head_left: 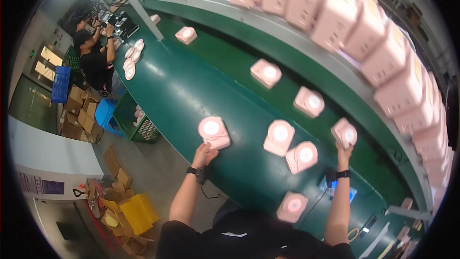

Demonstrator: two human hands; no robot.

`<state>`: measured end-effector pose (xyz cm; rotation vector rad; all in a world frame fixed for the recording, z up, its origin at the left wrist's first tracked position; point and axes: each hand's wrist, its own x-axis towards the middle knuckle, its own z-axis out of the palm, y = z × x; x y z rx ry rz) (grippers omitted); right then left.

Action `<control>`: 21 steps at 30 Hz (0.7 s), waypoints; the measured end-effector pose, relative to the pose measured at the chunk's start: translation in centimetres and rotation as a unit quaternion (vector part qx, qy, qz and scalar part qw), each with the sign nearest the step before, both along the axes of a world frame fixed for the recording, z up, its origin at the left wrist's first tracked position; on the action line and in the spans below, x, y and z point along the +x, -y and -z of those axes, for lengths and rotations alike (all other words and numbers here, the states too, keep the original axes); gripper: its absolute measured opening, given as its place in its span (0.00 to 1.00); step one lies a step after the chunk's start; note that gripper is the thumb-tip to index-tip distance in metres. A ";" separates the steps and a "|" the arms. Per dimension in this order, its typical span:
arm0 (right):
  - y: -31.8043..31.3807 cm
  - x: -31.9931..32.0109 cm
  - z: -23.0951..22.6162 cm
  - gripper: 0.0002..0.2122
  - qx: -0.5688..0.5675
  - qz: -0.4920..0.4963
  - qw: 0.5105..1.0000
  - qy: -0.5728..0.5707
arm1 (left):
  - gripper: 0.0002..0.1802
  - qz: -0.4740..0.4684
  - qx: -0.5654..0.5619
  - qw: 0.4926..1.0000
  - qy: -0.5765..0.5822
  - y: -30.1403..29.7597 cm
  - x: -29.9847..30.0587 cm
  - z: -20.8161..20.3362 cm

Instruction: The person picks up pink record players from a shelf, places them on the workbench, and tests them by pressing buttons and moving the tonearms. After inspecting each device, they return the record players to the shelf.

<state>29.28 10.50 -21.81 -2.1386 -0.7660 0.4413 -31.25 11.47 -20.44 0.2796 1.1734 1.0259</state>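
My left hand (pixel 205 155) grips the lower edge of a pink rounded device (pixel 213 133) with a white round disc on its face, near the bench's left edge. On the right, my right hand (pixel 344 151) has its fingers on the near end of a similar pink unit (pixel 342 130) over the darker green strip. Between the two hands, a second unit (pixel 279 137) and a third unit (pixel 302 157) lie close together on the green bench (pixel 187 91). Nearer to my body sits another pink unit (pixel 292 206).
More pink units (pixel 266 73) are spaced along the green strip. Pink boxy housings (pixel 335 17) line the raised shelf on the right. Two people (pixel 93 52) work at the far left end. A green crate (pixel 136 120) and cardboard boxes (pixel 124 211) stand on the floor.
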 end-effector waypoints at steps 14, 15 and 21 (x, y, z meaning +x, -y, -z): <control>-6.5 1.8 2.3 0.59 -0.251 0.184 0.949 0.057 | 0.21 0.046 0.174 0.973 -0.146 -22.8 -0.3 -2.2; -6.8 1.6 2.9 0.59 -0.253 0.191 0.945 0.083 | 0.22 0.113 0.238 0.937 -0.230 -23.5 1.4 -2.2; -6.1 3.4 3.8 0.60 -0.280 0.245 0.914 0.161 | 0.30 0.259 0.536 0.636 -0.491 -28.1 16.5 -4.7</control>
